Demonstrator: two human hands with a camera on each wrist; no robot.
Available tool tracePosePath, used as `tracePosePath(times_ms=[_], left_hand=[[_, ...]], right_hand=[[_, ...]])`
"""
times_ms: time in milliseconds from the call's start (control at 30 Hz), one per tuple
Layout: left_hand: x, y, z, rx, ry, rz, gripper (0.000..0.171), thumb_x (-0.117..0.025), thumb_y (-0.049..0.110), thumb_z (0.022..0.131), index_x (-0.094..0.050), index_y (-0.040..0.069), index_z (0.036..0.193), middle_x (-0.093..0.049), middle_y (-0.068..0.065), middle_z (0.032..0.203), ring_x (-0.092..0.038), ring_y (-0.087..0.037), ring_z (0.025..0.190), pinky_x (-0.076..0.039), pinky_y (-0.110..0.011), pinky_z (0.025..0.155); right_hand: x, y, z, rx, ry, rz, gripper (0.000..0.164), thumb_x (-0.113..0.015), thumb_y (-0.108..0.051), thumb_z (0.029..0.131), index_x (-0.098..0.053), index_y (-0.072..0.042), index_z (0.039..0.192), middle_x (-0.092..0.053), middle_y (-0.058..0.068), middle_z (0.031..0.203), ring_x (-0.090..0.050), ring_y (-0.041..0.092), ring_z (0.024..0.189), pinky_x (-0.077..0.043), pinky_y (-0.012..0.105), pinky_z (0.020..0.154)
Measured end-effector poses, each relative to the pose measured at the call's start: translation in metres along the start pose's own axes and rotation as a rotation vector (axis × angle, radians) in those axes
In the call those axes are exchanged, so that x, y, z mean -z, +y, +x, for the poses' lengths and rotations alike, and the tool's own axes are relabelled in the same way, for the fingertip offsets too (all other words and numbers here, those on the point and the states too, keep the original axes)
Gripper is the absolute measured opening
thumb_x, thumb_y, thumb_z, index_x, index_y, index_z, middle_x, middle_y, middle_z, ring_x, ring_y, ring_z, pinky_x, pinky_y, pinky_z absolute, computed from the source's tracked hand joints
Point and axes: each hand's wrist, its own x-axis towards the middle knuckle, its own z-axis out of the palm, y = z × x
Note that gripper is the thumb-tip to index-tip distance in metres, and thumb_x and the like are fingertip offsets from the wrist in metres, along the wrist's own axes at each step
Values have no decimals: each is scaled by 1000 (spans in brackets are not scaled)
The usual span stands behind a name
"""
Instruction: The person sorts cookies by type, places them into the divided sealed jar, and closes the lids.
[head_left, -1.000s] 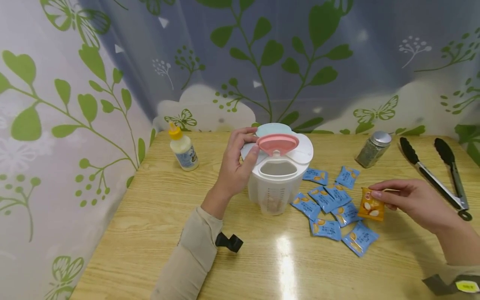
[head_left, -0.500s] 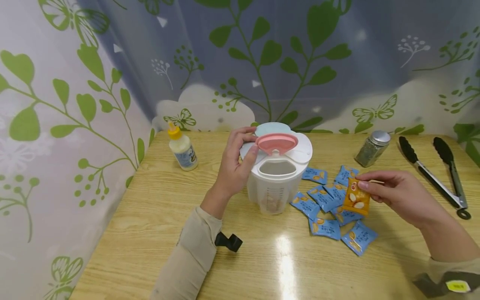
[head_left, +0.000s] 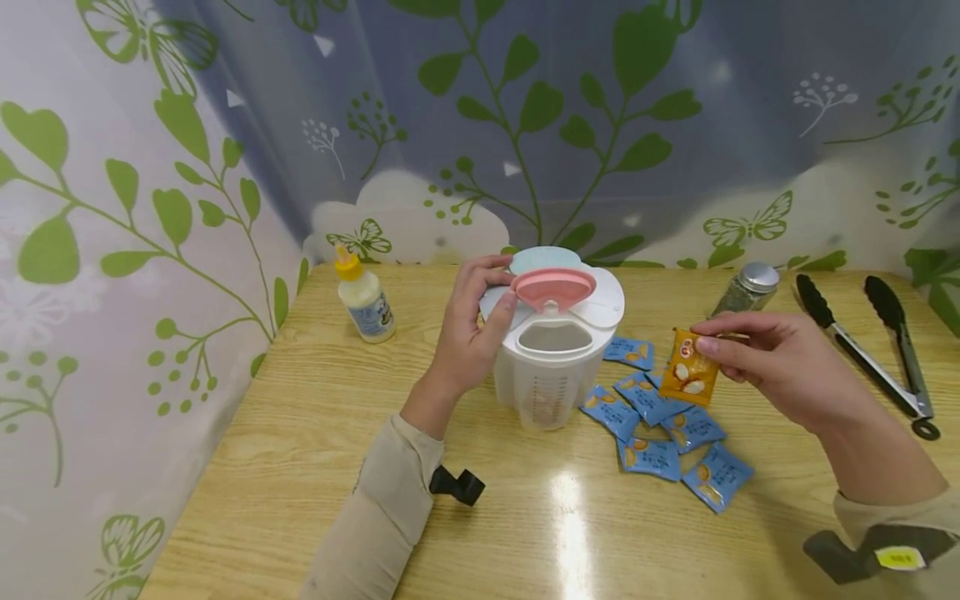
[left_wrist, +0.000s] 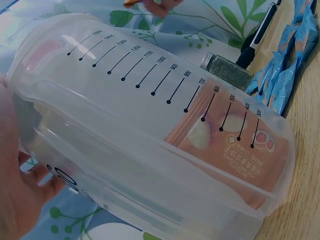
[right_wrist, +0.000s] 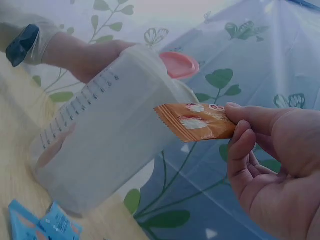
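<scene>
A translucent measuring container with printed marks stands on the table. Its white top has a pink flip lid raised above an open section. My left hand grips the container at the left of its top, thumb on the lid. In the left wrist view an orange snack packet lies inside, at the bottom. My right hand pinches another orange snack packet between thumb and fingers, in the air to the right of the container. In the right wrist view this packet appears in front of the container's upper part.
Several blue snack packets lie right of the container, some partly hidden by the held packet. A glass jar with a metal cap and black-tipped tongs lie farther right. A yellow-capped bottle stands at the left. Patterned curtains back the table.
My right hand has lifted the orange packet and moved it left over the blue packets, toward the container. My left hand and the container have stayed in place.
</scene>
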Motion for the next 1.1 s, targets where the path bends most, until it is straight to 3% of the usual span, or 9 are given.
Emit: tracePosePath(times_ms=[200,433,767,967,1100], left_hand=[[0,1,0,-4,1,6,28,-47,20,97,-57,-3,110,-48,-21,137,-45,-29,135,-40,-42,111],[1,0,0,2,7,10,29,-47,21,97,-57,-3,109,-49,-20,137,-46,-28,134,-39,-42,113],[1,1,0,-1,1,10,31,-46,23,97,-57,-3,110,-49,-20,136,-45,-27,135,-39,-43,113],[0,0,0,1,-5,14,30,-46,22,97,-56,-3,110,-49,-20,136,-45,-27,135,-38,-43,114],[0,1,0,1,-8,17,29,-46,21,97,-56,-3,110,-49,-19,136,-45,-27,135,-37,-43,115]], right_hand=[[-13,-15,12,36,-16,107,31,-52,16,95,-74,-1,110,-71,0,95,-47,17,68,-31,35,58],[-35,-33,31,35,9,154,27,-56,12,95,-75,-2,109,-73,1,95,-52,14,68,-45,24,58],[-70,-53,56,93,49,312,22,-59,7,95,-74,0,109,-72,5,101,-52,14,74,-47,20,64],[-87,-57,64,98,66,306,19,-63,6,93,-77,-3,104,-72,4,98,-53,13,71,-49,20,63],[-97,-54,66,107,109,205,17,-68,3,91,-77,-5,102,-71,1,97,-55,11,69,-49,20,62]])
